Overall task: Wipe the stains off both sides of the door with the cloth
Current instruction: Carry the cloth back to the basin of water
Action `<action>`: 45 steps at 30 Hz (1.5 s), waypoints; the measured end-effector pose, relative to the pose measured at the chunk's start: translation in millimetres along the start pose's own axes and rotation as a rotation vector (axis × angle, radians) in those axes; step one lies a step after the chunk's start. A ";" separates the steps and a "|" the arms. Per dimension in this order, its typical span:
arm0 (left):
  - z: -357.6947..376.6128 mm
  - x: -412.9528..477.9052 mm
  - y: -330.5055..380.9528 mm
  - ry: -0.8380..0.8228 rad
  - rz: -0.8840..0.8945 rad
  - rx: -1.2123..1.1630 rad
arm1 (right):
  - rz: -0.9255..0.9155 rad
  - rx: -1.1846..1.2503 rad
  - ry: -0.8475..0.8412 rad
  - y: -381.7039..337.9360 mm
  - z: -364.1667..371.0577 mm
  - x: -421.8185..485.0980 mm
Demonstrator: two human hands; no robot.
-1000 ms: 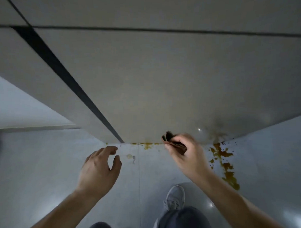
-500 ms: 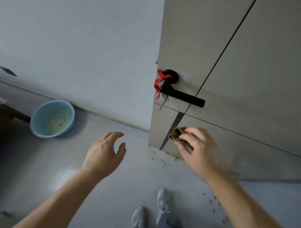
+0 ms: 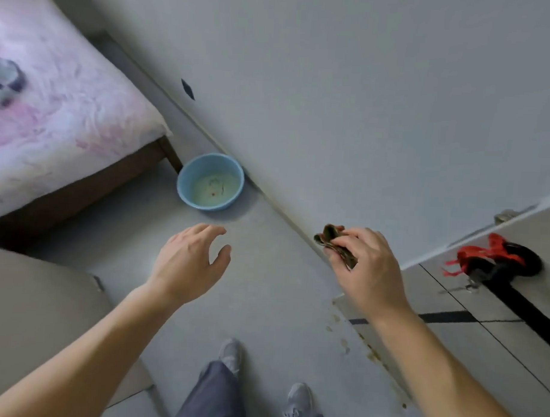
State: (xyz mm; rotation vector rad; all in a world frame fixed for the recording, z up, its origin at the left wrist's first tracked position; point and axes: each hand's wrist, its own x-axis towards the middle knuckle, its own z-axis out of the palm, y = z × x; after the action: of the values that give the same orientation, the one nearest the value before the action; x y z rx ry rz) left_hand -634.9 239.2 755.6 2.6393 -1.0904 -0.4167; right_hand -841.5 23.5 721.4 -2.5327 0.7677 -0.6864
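Grip, right hand (image 3: 368,267): back of hand to camera, right of frame centre; thumb and curled fingers pinch the cloth (image 3: 333,241).
Cloth: dark brown-green, bunched into a small wad, sticking out at the upper left of the right hand; held in the air, clear of the door (image 3: 480,356).
Pose, left hand (image 3: 187,261): palm down, left of frame centre, over the floor (image 3: 264,301); fingers loosely curved and spread, thumb apart, holding nothing.
Basin (image 3: 182,186): light blue, round, on the floor just above the left hand in frame, against the foot of the wall (image 3: 365,86) and near the bed (image 3: 52,107) corner.
Basin contents: shallow murky, pale greenish liquid (image 3: 215,187) with a few dark specks.
Door: pale panels with dark lines, lower right of frame; black lever handle (image 3: 514,294) with a red ribbon (image 3: 484,256) tied round it.
Stains (image 3: 344,341): yellow-brown spots on the floor along the door's bottom edge, lower centre-right.
Shoes (image 3: 231,353): grey, bottom centre, below dark trouser legs.
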 end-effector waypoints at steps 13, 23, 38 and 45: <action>-74.2 169.1 -263.4 -0.019 -0.124 -0.033 | -0.005 0.048 -0.125 -146.1 227.7 205.3; -102.6 348.8 -350.0 -0.181 0.018 -0.047 | 0.040 0.027 -0.020 -191.8 336.6 346.8; 9.0 602.7 -392.7 -0.401 0.115 -0.097 | 0.174 0.032 -0.034 -88.6 546.3 440.0; 141.7 673.1 -396.7 -0.627 0.054 -0.397 | 0.200 0.057 -0.062 -32.8 656.1 417.0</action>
State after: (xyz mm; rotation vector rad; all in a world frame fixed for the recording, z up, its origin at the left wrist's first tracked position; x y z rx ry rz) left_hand 26.4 11.8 379.5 2.1620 -1.0838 -1.3559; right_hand -159.2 -48.8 354.4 -2.3732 0.9505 -0.5528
